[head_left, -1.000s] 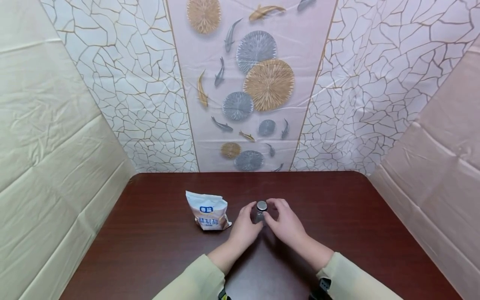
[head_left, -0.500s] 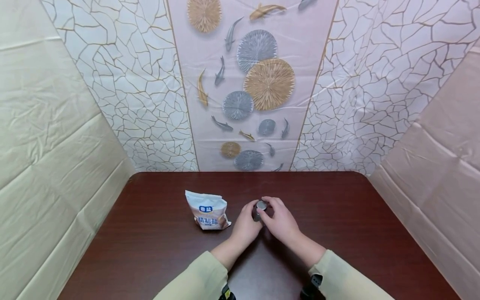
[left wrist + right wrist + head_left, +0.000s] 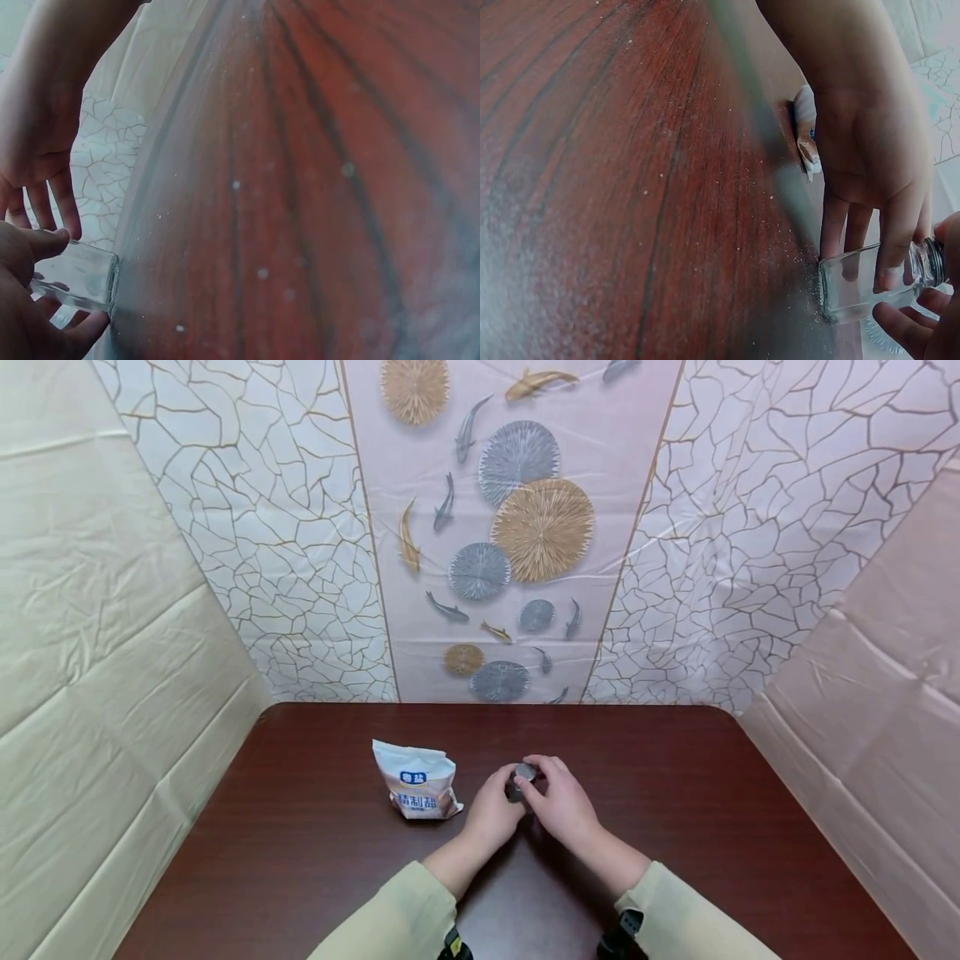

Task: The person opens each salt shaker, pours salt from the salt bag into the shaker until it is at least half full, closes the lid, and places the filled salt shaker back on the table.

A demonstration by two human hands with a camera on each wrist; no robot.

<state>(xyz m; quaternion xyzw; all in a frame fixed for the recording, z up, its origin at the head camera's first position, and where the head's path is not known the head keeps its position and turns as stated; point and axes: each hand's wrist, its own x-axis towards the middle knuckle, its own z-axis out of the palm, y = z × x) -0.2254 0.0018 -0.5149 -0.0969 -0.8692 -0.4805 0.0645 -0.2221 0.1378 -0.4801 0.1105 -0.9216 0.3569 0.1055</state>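
A small clear glass bottle stands between my two hands near the middle of the table, its base at the tabletop in both wrist views. My left hand grips the glass body, with fingers on one side and thumb on the other, as the right wrist view shows. Above it, my right hand pinches the round silver lid at the bottle's top. A dark ridged ring shows at the bottle's neck, beside the right fingers, in the right wrist view. The glass looks see-through, with no contents visible.
A white and tan bag of salt with blue lettering stands upright left of my hands. The dark red-brown wooden table reaches to a patterned cloth backdrop, with beige cloth walls on both sides.
My right hand has come inward and its thumb and fingers have closed around the lid. The left hand has drawn closer around the glass. The bag has stayed put.
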